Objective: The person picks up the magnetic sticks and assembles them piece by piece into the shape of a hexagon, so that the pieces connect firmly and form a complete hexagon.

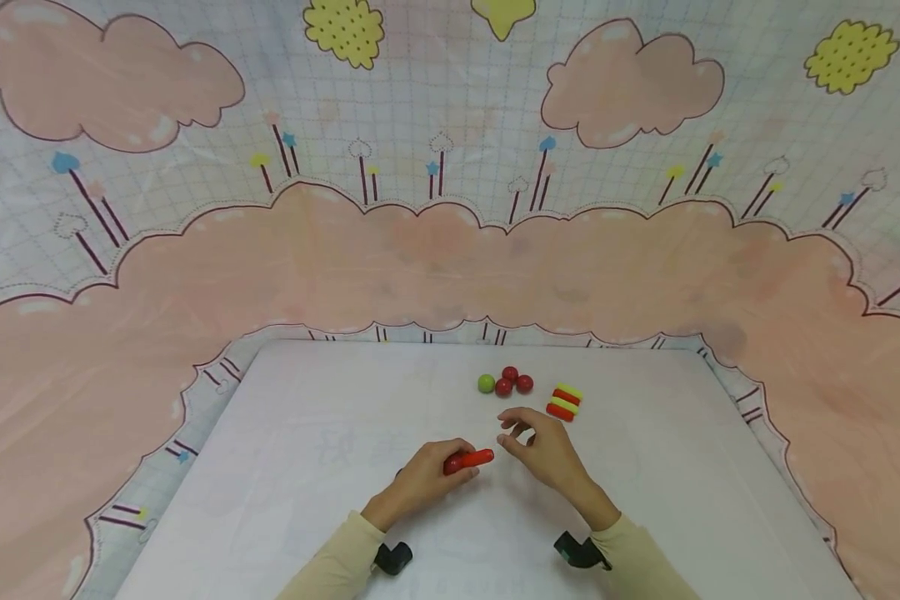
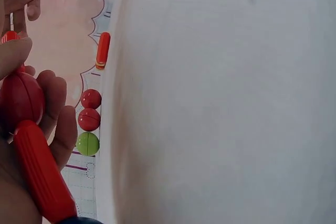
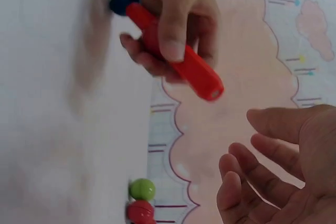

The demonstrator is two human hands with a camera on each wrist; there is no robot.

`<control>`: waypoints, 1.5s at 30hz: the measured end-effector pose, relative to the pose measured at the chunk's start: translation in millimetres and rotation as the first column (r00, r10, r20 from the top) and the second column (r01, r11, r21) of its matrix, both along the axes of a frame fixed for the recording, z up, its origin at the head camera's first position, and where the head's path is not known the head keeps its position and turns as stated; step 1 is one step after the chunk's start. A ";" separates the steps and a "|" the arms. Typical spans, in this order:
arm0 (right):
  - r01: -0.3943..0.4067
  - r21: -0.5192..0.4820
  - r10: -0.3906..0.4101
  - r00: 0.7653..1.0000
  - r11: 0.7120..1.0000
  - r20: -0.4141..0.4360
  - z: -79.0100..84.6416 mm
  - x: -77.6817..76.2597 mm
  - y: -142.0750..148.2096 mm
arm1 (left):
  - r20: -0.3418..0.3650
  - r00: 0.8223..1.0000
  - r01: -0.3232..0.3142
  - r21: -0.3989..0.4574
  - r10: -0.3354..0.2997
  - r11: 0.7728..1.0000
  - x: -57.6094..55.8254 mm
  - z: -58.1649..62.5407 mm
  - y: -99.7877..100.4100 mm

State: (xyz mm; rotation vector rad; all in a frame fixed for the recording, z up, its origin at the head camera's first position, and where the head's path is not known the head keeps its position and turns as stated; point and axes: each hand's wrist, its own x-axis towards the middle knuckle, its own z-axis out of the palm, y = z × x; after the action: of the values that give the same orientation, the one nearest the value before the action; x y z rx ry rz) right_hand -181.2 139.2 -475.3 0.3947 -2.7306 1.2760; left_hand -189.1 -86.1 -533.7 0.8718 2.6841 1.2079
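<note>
My left hand [image 1: 423, 475] holds a red toy chain of sticks and a ball. Its red ball [image 2: 22, 103] sits between two red sticks, with the thumb across the upper part. One ribbed stick [image 2: 43, 174] runs back along the palm to a dark blue round piece [image 3: 124, 2]. The other red stick [image 1: 478, 457] sticks out past the fingertips toward my right hand [image 1: 547, 450]. That hand is apart from the stick, fingers loosely curved and thumb spread, with nothing in it.
Beyond the hands lie a green ball [image 1: 486, 383] and three red balls [image 1: 524, 383] in a cluster. Red and yellow sticks [image 1: 564, 402] lie side by side to their right. A white tabletop [image 1: 330, 417] is under everything, with a patterned cloth [image 1: 450, 267] behind.
</note>
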 end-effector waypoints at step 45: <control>0.200 0.060 -0.207 0.969 0.978 0.138 -40.9 -116.9 35.7 | 0.027 1.000 -0.012 -0.015 0.012 1.000 -0.5 6.6 2.2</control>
State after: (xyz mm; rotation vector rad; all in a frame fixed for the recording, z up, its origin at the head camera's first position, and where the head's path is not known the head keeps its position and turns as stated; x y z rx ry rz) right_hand -298.1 174.9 -516.2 0.0234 -2.8325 1.2341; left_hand -189.5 -83.9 -527.1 0.8329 2.6773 1.1921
